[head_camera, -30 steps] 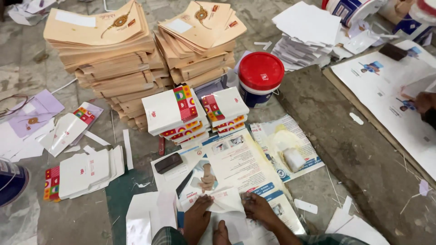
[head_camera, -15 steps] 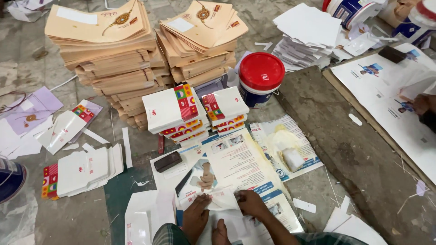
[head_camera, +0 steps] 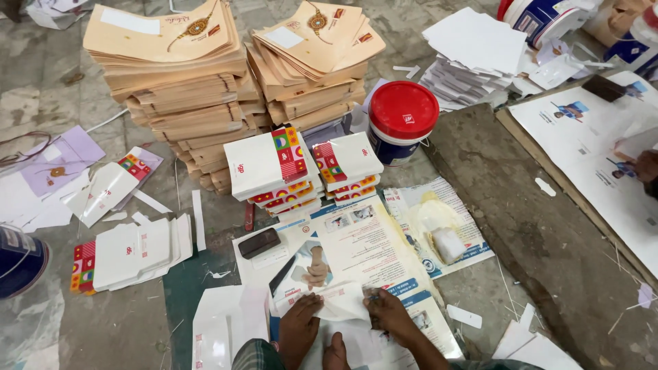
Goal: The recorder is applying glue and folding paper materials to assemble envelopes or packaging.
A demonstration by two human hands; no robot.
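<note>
At the bottom centre my left hand (head_camera: 299,322) and my right hand (head_camera: 389,314) both grip a white paper piece (head_camera: 340,304), folded between them over a printed poster (head_camera: 370,250) on the floor. A bare foot (head_camera: 336,351) shows just below the paper. Straight ahead stand two stacks of finished white boxes with colourful ends (head_camera: 269,168), (head_camera: 348,164). A flat white sheet (head_camera: 223,325) lies by my left hand.
Two tall piles of tan envelopes (head_camera: 171,75), (head_camera: 315,62) stand behind, a red-lidded bucket (head_camera: 402,123) to their right. Flat box blanks (head_camera: 130,253) lie left, a dark phone-like object (head_camera: 258,242) nearby. Another person's hand (head_camera: 644,166) works on sheets at the right edge.
My hands have shifted slightly on the white paper, folding it further. The view has drifted a little; the stacks stay put.
</note>
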